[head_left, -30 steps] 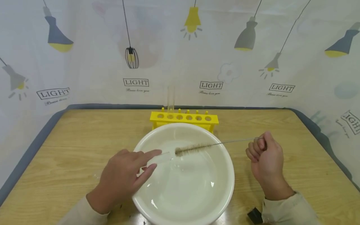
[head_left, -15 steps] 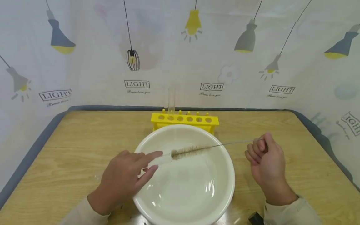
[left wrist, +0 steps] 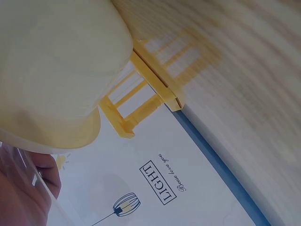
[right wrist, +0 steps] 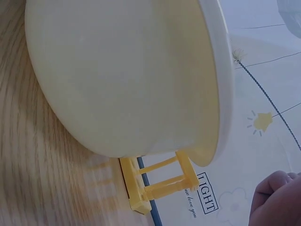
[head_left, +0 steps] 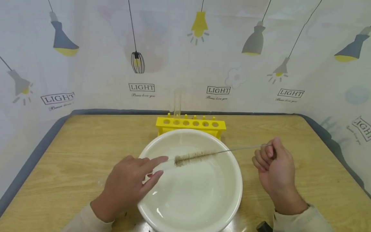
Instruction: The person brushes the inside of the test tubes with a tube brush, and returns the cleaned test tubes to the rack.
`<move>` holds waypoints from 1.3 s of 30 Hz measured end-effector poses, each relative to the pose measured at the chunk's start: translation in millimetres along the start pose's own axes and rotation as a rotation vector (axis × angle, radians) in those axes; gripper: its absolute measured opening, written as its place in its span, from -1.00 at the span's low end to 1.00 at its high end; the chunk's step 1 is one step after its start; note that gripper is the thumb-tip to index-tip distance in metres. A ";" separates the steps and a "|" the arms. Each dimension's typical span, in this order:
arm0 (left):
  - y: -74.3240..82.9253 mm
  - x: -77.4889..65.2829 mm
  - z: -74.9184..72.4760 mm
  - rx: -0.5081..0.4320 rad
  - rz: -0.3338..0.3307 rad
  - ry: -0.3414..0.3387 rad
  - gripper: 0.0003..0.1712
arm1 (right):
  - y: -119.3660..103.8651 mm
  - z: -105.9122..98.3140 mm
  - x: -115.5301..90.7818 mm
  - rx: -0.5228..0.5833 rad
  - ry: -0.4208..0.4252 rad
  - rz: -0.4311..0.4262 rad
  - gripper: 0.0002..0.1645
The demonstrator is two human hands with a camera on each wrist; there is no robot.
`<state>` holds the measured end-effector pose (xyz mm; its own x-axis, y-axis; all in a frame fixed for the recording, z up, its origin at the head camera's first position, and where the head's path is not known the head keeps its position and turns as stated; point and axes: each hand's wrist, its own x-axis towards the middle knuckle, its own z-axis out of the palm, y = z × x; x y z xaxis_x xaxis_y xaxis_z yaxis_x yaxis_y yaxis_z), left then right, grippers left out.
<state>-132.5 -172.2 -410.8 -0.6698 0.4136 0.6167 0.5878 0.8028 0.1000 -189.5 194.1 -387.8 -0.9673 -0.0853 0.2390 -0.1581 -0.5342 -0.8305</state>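
Over the left side of a white basin [head_left: 191,199], my left hand [head_left: 130,180] holds a clear glass test tube [head_left: 166,165] between thumb and fingers, its mouth pointing right. My right hand [head_left: 275,170], right of the basin, pinches the twisted wire end of a test tube brush [head_left: 197,157]. The brush's bristly tip is right at the tube's mouth, overlapping it in the head view. In the left wrist view the tube [left wrist: 35,179] lies along the fingers. The right wrist view shows the brush's wire [right wrist: 268,96] above the basin rim.
Behind the basin stands a yellow test tube rack [head_left: 191,123] with another clear tube [head_left: 177,104] upright in it. A small black object [head_left: 263,226] lies near the right sleeve. A printed curtain [head_left: 185,58] hangs behind the wooden table [head_left: 87,145].
The brush has shifted slightly left, from a small gap off the tube to its mouth. Both hands keep their grips, and the head view has tilted slightly upward.
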 end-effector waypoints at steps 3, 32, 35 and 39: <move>-0.5 1.9 -0.7 -0.002 -0.001 0.007 -0.55 | -0.6 0.8 0.9 -0.029 0.006 -0.012 -0.41; 7.3 9.9 8.1 -0.075 0.067 -0.006 -0.59 | 9.5 -2.0 -12.1 -0.158 -0.037 -0.036 -0.46; 10.4 9.5 7.2 -0.065 0.042 0.020 -0.59 | 11.5 -0.2 -11.6 -0.139 -0.067 -0.055 -0.47; 11.8 11.3 6.3 -0.027 0.041 0.027 -0.60 | 10.8 4.0 -10.7 -0.162 -0.061 -0.054 -0.47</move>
<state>-135.9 -155.4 -407.6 -0.6323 0.4339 0.6418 0.6270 0.7732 0.0950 -180.1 185.8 -397.2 -0.9435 -0.1134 0.3114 -0.2442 -0.3973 -0.8846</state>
